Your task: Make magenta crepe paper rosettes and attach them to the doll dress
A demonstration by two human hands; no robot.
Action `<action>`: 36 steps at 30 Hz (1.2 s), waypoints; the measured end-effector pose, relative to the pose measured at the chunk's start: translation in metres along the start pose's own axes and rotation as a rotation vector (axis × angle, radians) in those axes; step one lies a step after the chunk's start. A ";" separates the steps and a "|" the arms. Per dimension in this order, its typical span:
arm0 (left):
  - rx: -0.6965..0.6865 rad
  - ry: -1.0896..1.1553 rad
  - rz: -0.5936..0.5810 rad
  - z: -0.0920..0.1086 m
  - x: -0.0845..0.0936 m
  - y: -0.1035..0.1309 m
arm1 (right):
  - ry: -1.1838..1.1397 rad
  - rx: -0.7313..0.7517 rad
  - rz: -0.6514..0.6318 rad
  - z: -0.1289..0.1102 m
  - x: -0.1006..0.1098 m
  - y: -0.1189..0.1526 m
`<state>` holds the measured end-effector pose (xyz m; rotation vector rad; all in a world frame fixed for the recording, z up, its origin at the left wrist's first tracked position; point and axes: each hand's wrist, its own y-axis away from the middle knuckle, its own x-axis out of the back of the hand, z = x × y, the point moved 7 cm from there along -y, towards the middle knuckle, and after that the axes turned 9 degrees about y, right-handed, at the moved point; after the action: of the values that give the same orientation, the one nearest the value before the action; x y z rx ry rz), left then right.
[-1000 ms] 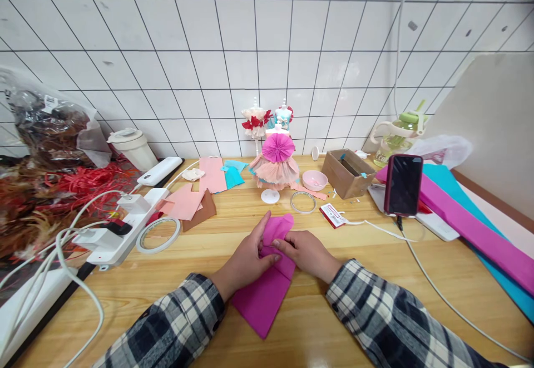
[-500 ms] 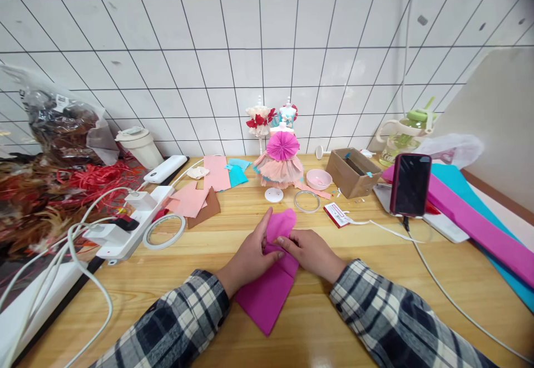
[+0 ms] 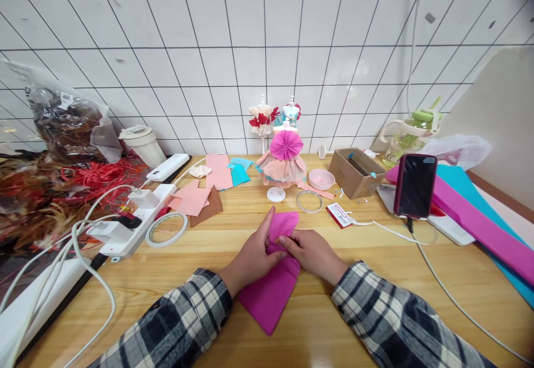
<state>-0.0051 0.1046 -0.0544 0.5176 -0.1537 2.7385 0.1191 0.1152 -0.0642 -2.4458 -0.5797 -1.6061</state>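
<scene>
A folded sheet of magenta crepe paper (image 3: 269,298) is held over the front middle of the wooden table, one corner pointing toward me. My left hand (image 3: 254,254) grips its left side, with the thumb lying across the paper and a finger behind its upper part. From the right, my right hand (image 3: 315,251) pinches the middle of the paper between thumb and fingers, close to my left thumb. Above the hands the paper's upper end fans out. Beyond stands a small dress form (image 3: 286,156) wearing a peach paper skirt and a magenta pleated rosette.
Tape rolls (image 3: 167,230), paper scraps (image 3: 192,196) and a power strip (image 3: 142,226) lie on the left. A pink bowl (image 3: 321,178), cardboard box (image 3: 357,173), small red-and-white packet (image 3: 339,215) and propped phone (image 3: 415,185) stand to the right. Coloured paper strips (image 3: 479,217) lie far right.
The camera view has shifted slightly, so everything sits a little further right. Both hands keep nearly the same grip on the magenta paper.
</scene>
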 end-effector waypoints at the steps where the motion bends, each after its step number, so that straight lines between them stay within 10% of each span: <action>1: -0.015 0.007 0.001 0.001 0.000 0.000 | 0.001 -0.001 0.000 0.000 0.000 0.000; 20: -0.049 0.057 0.001 0.000 0.000 0.000 | -0.075 0.027 0.010 -0.003 0.001 0.001; 30: -0.033 0.200 -0.013 0.006 0.004 0.004 | -0.517 0.073 0.459 0.015 0.045 0.021; 36: -0.156 0.029 -0.031 0.020 0.006 0.011 | -0.560 -0.017 0.309 0.021 0.026 0.008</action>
<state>-0.0072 0.0927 -0.0344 0.4326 -0.3459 2.6744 0.1491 0.1210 -0.0480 -2.8248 -0.2287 -0.8114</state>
